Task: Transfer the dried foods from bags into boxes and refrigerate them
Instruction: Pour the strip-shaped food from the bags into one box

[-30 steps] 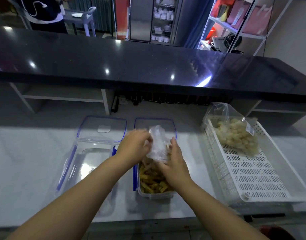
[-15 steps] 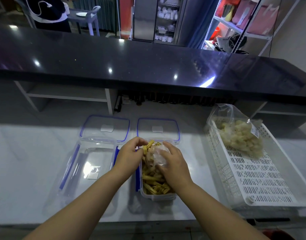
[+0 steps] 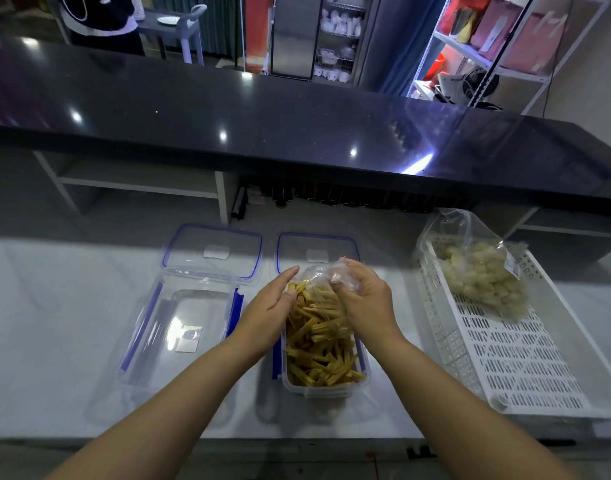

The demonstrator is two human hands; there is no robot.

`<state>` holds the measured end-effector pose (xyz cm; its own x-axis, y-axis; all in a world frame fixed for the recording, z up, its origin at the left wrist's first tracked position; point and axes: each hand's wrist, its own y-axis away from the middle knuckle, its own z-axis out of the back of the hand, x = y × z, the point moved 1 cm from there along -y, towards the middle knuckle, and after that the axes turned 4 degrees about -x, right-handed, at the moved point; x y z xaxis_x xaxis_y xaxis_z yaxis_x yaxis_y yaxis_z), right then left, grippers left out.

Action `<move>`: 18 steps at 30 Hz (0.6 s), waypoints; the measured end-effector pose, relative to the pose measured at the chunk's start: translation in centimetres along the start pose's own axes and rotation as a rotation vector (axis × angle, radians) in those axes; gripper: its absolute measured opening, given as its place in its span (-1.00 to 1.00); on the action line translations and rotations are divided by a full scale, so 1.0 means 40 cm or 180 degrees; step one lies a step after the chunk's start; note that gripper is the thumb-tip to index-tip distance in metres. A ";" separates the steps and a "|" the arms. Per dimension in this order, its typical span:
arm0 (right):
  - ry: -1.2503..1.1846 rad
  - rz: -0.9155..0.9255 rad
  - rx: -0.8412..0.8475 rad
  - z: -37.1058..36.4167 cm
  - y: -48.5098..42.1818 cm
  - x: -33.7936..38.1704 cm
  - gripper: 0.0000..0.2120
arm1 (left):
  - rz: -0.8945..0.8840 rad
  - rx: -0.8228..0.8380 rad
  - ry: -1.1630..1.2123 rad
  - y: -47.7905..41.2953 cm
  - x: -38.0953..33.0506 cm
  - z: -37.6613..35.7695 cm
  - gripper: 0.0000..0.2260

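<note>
White marble-patterned table point(image 3: 55, 323) in the foreground. Raised glossy black counter point(image 3: 297, 126) spans the width behind it, with ceiling lights reflected in it. A row of dark bottles point(image 3: 349, 199) stands under its front edge. Beyond: a glass-front cabinet point(image 3: 335, 36) holding white crockery, a metal rack point(image 3: 487, 64) with pink boxes point(image 3: 532, 36), and a person in dark clothing point(image 3: 103, 26) at far left beside a plate point(image 3: 168, 20).

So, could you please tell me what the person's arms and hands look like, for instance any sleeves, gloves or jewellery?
Both forearms are bare all the way to the bottom edge of the picture, so no sleeves show. The left hand and the right hand wear no gloves. No watch, bracelet or ring is visible on either, and I see no markings.
</note>
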<state>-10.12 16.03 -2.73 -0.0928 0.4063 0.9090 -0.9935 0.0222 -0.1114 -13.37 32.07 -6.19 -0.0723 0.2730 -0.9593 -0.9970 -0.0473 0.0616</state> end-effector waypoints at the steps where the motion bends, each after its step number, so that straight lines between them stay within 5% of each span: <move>1: -0.0035 -0.0057 -0.0043 -0.001 -0.004 -0.006 -0.76 | 0.0013 0.0013 -0.0012 -0.001 0.004 -0.001 -0.62; 6: -0.0319 -0.0435 -0.0343 -0.005 -0.047 -0.026 -0.69 | -0.0113 -0.0029 -0.0521 0.000 0.017 -0.004 -0.58; 10: -0.0516 -0.0605 -0.0430 -0.015 -0.034 -0.030 -0.85 | -0.0565 -0.0041 -0.1224 0.009 0.017 -0.015 -0.58; 18: 0.0584 -0.0010 0.0046 -0.037 0.088 -0.082 -0.68 | -0.0460 -0.0107 -0.1238 0.021 0.045 -0.024 -0.52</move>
<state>-13.22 16.11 -6.69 -0.0776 0.5661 0.8207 -0.9947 0.0112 -0.1018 -14.30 31.62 -8.14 0.0566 0.6215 -0.7814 -0.9966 -0.0115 -0.0813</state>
